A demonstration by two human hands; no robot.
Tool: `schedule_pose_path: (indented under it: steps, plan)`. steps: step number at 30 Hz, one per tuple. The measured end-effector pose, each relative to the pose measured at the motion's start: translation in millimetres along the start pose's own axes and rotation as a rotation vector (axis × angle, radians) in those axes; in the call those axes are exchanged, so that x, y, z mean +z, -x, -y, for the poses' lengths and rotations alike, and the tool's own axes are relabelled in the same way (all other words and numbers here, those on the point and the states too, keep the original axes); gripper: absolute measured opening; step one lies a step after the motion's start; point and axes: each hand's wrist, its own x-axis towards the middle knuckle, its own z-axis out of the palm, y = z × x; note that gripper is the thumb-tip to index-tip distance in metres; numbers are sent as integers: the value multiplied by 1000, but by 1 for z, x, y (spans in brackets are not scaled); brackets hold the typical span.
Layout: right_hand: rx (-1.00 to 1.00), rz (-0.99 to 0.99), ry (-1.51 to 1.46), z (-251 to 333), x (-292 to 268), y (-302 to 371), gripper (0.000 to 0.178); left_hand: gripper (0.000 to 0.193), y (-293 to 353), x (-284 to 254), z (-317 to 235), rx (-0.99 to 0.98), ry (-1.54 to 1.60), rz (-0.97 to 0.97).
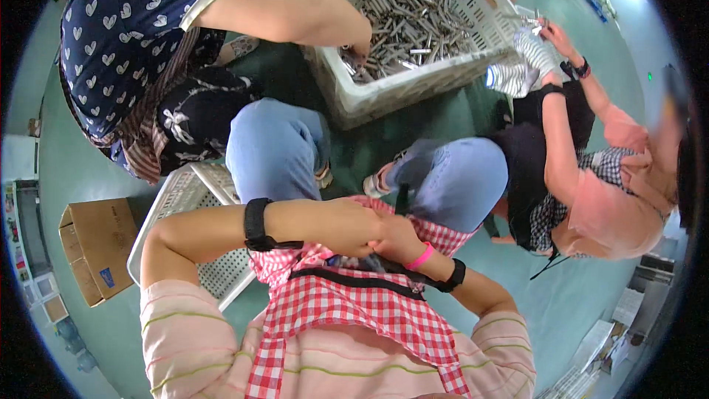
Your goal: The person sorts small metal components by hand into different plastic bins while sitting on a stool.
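My two hands meet in my lap, over a red-and-white checked apron (325, 310). My left hand (351, 225) comes across from the left, a black strap (256, 224) behind it on the forearm; its fingers are hidden where the hands overlap. Against it rests my right hand (397, 239), its visible fingers curled in, with a pink wristband (421, 256) and a black strap (454, 275). Whether anything lies between the hands cannot be seen. Beyond my knees stands a white plastic crate (413, 85) holding a heap of small silvery metal pieces (413, 26).
At far left a co-worker's hand (358, 37) reaches into the crate. On the right, another co-worker with a striped glove (538, 52) holds a small metal piece. A white perforated basket (177, 199) and a cardboard box (98, 247) stand at my left.
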Motion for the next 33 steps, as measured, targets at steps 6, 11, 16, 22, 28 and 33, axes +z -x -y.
schedule_pose_path:
  steps: [6, 11, 16, 22, 28, 33]
  plan:
    - [-258, 371, -91, -11, -138, -57, 31, 18, -53, -78, 13, -21, -349, -155]
    - [144, 50, -133, -68, -236, -146, 14, 27, -89, -96, 42, 64, -192, -125]
    - [85, 185, 0, -120, -241, -269, 21, 22, -74, -86, 85, -37, -233, -91]
    - [65, 442, 624, -227, -189, -388, 21, 8, -68, -83, 87, -169, -457, -157]
    - [209, 538, 881, -280, -139, -423, 34, 8, -68, -89, 84, -324, -453, -168]
    - [219, 559, 910, -309, -117, -400, 38, 10, -69, -93, 84, -308, -395, -159]
